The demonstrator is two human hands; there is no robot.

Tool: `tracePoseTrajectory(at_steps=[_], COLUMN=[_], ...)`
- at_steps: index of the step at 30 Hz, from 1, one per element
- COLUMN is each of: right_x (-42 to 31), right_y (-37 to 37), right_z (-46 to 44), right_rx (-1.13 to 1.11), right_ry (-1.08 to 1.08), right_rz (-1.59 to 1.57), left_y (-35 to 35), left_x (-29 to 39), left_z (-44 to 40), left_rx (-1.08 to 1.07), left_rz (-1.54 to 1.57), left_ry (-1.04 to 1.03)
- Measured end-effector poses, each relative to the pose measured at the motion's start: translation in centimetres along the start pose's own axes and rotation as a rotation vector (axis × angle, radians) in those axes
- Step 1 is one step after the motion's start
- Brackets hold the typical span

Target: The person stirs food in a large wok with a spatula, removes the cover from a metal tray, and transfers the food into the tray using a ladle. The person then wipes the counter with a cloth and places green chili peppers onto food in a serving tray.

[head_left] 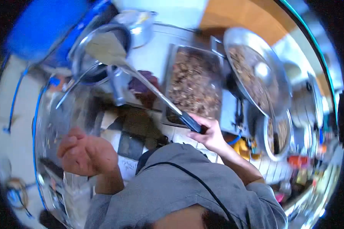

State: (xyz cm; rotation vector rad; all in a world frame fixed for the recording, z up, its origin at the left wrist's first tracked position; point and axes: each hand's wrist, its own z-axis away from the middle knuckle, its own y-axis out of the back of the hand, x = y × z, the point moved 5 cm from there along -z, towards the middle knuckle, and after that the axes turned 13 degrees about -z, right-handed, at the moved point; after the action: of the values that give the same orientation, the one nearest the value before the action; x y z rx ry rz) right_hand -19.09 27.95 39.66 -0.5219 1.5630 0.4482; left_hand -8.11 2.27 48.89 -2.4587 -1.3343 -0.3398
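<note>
Spatula (153,89) shaft glossy metal, grip (190,122) smooth plastic; wok (245,37) glossy metal; tray (168,76) metal; shirt (172,179) matt cloth.

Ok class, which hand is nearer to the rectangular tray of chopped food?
Right. The right hand, gripping a black handle, is by the tray's near edge; the left hand is farther left.

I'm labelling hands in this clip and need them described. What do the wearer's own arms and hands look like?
Both the left hand and right hand look bare, with no glove, watch or bracelet visible; blur hides finer detail. Plain grey sleeves leave the forearms uncovered. A thin black cord crosses the grey shirt.
</note>
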Motion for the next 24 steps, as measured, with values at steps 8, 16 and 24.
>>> tracePoseTrajectory(at_steps=[8,16,24], right_x=[3.8,2.3,-0.8], right_y=[8.5,7.6,7.4], right_z=[19.7,25.1,23.5], right_rx=[0.562,0.738,0.512], right_ry=[-0.242,-0.474,-0.539], right_rz=[0.654,1.111,1.456], left_y=[-11.6,-15.9,-16.1], left_x=[2.0,3.3,2.8], left_z=[3.9,8.1,9.2], left_rx=[-0.391,-0.591,-0.617], left_rz=[0.072,0.205,0.26], left_ry=[-0.029,0.213,0.325])
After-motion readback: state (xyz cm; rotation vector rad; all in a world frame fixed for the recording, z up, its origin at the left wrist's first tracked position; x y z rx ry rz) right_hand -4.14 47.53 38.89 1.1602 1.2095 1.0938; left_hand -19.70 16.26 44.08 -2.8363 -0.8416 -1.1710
